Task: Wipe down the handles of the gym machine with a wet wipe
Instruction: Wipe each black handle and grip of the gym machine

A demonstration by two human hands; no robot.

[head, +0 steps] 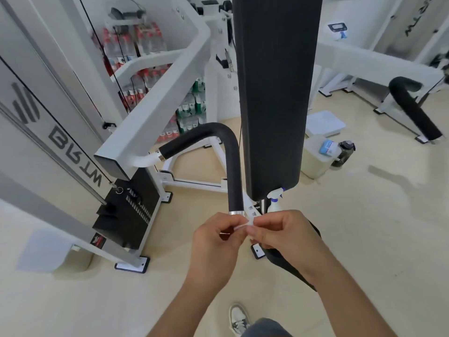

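Pinching a white wet wipe with left hand and right hand, just below the chrome end of the black handle.

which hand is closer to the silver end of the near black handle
Left. The left hand sits just below the handle's silver end, fingertips nearly at it. The right hand is off to its right, lower down. Both pinch the wet wipe.

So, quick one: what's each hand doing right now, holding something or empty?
Left hand: closed, fingers pinching the small white wipe.
Right hand: closed, pinching the same wipe from the other side.
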